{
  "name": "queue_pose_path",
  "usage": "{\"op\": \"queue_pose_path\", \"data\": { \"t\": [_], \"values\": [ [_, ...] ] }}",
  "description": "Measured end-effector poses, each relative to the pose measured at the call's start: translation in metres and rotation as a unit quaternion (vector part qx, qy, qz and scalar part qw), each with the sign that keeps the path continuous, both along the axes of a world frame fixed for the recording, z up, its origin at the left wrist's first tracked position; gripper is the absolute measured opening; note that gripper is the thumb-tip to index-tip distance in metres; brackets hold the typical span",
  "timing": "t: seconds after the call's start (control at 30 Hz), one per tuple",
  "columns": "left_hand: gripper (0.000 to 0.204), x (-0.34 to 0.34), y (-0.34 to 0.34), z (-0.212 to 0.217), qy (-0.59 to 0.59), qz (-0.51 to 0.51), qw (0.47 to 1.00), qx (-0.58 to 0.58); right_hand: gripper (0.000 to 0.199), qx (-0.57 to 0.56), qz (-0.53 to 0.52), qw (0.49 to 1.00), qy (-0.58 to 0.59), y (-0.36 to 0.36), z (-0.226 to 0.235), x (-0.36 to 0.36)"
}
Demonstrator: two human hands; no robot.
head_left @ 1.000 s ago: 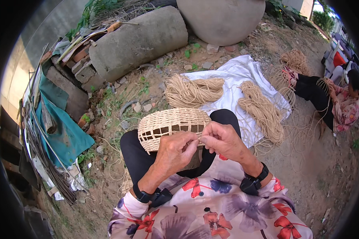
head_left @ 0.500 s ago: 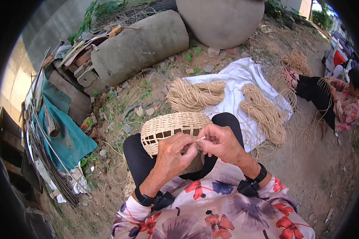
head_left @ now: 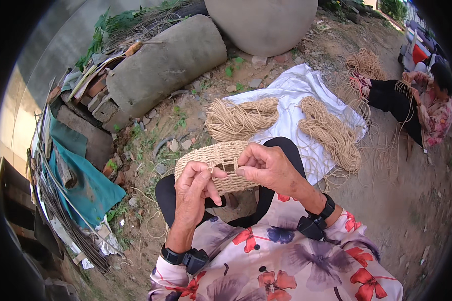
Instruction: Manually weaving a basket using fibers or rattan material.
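Note:
A half-woven straw basket (head_left: 206,156) rests on my lap over black trousers. My left hand (head_left: 195,193) pinches a thin straw strand at the basket's near edge. My right hand (head_left: 267,165) grips the same edge just to the right, fingers curled on the weave. Both wrists wear black bands. Two bundles of pale straw cord (head_left: 241,118) (head_left: 331,133) lie on a white cloth (head_left: 296,90) just beyond my knees.
A concrete cylinder (head_left: 165,62) and a big round concrete form (head_left: 261,22) stand at the back. Bricks, a teal tarp (head_left: 83,175) and metal rods are piled at left. Another person (head_left: 427,100) sits at right on the dirt with more straw (head_left: 364,62).
My hands have shifted slightly left along the basket's edge, and the fingers have closed more tightly on the strand. The view has tilted a little.

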State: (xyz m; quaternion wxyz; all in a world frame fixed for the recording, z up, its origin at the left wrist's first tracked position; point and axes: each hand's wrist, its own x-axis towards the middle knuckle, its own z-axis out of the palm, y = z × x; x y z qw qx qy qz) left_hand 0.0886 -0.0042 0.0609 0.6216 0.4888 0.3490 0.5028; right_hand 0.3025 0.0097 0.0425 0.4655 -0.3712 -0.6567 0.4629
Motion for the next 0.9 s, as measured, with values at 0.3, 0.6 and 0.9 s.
{"op": "queue_pose_path", "data": {
  "t": [0.3,0.6,0.9],
  "values": [
    [0.014,-0.03,0.009,-0.006,0.112,0.059,0.991,0.044,0.011,0.209,-0.044,0.962,-0.17,0.024,-0.041,-0.036],
    [0.013,-0.013,0.029,-0.018,0.313,0.008,0.95,-0.004,0.008,-0.028,0.015,0.999,0.032,0.02,-0.058,-0.036],
    [0.013,0.001,0.031,-0.021,0.338,0.006,0.941,-0.008,0.005,-0.127,0.013,0.984,0.121,0.018,-0.063,-0.04]
  ]
}}
